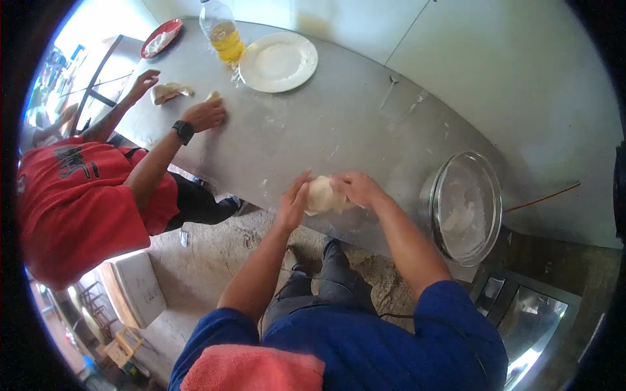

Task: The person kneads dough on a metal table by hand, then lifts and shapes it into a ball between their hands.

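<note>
A pale lump of dough (322,196) lies at the near edge of the grey table (293,130), between my two hands. My left hand (297,198) rests against its left side, fingers pressed together along it. On the right, my right hand (355,189) has its fingers curled over the dough's edge. Part of the dough is covered by the fingers.
A co-worker in red stands at the left, one hand (205,115) on the table beside more dough (171,92). A white plate (278,62), an oil bottle (226,40) and a red plate (161,39) stand farther back. At right sits a glass bowl (466,208).
</note>
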`<state>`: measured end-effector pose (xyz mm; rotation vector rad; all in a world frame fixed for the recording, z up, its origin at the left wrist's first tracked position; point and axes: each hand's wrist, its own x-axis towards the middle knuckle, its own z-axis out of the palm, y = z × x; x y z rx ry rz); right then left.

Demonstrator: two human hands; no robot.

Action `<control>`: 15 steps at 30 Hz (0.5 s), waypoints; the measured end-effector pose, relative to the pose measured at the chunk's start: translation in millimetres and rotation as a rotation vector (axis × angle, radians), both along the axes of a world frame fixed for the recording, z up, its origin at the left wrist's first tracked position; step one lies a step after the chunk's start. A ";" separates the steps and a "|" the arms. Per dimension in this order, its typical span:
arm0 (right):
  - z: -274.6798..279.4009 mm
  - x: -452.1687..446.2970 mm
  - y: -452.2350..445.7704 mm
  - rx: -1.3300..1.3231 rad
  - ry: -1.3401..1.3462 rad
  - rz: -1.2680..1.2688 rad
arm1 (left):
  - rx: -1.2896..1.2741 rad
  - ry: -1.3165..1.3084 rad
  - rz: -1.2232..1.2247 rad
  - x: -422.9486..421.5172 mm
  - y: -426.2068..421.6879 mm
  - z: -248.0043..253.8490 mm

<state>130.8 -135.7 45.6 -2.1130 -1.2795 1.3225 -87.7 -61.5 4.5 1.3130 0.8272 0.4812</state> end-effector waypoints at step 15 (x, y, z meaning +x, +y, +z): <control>43.2 -14.1 23.8 0.603 0.223 -0.472 | 0.065 -0.240 0.245 78.6 9.9 83.1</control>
